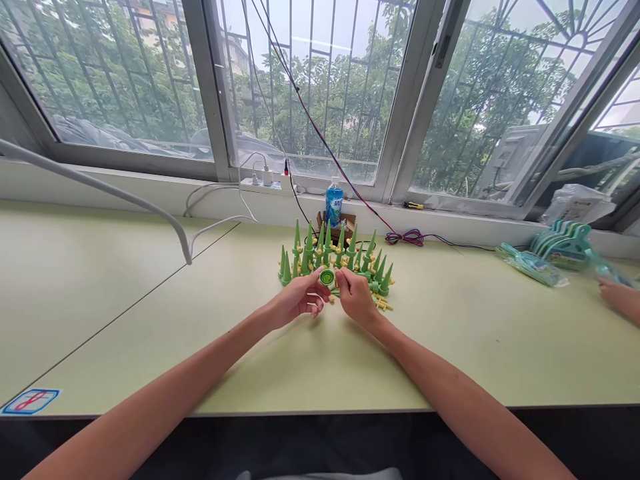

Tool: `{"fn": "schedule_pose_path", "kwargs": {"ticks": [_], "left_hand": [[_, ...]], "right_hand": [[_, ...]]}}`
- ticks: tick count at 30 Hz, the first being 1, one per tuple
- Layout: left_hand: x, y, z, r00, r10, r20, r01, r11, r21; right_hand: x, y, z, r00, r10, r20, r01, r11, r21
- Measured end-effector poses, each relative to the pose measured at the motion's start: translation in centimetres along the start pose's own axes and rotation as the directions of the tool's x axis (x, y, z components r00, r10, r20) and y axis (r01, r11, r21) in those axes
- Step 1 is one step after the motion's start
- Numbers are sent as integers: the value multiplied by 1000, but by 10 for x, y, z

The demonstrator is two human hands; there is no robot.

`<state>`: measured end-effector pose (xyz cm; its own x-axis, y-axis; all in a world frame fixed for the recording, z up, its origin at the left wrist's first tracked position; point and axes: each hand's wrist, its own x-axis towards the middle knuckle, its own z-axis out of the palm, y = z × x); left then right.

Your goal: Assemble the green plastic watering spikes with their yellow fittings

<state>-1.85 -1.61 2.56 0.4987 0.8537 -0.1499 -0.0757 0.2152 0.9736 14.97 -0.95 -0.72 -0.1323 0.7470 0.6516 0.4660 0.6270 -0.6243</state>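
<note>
Between the thumb and fingers of my left hand is a green cone-shaped plastic piece, its round hollow base turned toward me. Just to its right, my right hand is closed in a pinch beside the base; what sits in those fingers is mostly hidden. Behind both hands stands a cluster of pointed green cones, many with small yellow parts attached. Loose yellow pieces lie on the table to the right of my right hand.
A blue bottle stands in a brown box behind the cones. Cables lie coiled along the back edge. At right, another person's hand is near green-blue hangers. A white cable or tube crosses the left side.
</note>
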Motion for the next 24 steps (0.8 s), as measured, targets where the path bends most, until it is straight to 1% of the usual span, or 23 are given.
{"fn": "schedule_pose_path", "kwargs": {"ticks": [3,7,11,14,16,19,21,22,24], "left_hand": [[-1,0,-2,999,48,12,-49,998,36],[-3,1,-4,985,170,31,-173,969,175],[-2,-1,-5,954,298,-14,-274,894,354],[1,-5,-6,928,373,-3,-329,822,466],[3,-8,-7,901,435,9,-368,750,550],[5,-13,-7,830,555,51,-439,594,674],[6,-15,-7,789,610,70,-460,512,725],[7,-15,-6,776,626,70,-459,487,743],[7,-15,-4,763,645,39,-436,469,768]], "right_hand": [[-1,0,0,1000,4,1,-4,1000,8],[-1,0,0,1000,18,7,-18,1000,13],[0,0,0,1000,28,11,-28,1000,-4],[0,1,-1,999,29,22,-29,1000,-11],[0,3,0,999,33,33,-33,999,-12],[0,5,0,998,47,44,-46,999,-10],[0,6,1,998,53,45,-53,999,-5],[0,6,2,998,55,42,-55,998,-3],[1,5,3,998,63,26,-63,998,-2]]}}
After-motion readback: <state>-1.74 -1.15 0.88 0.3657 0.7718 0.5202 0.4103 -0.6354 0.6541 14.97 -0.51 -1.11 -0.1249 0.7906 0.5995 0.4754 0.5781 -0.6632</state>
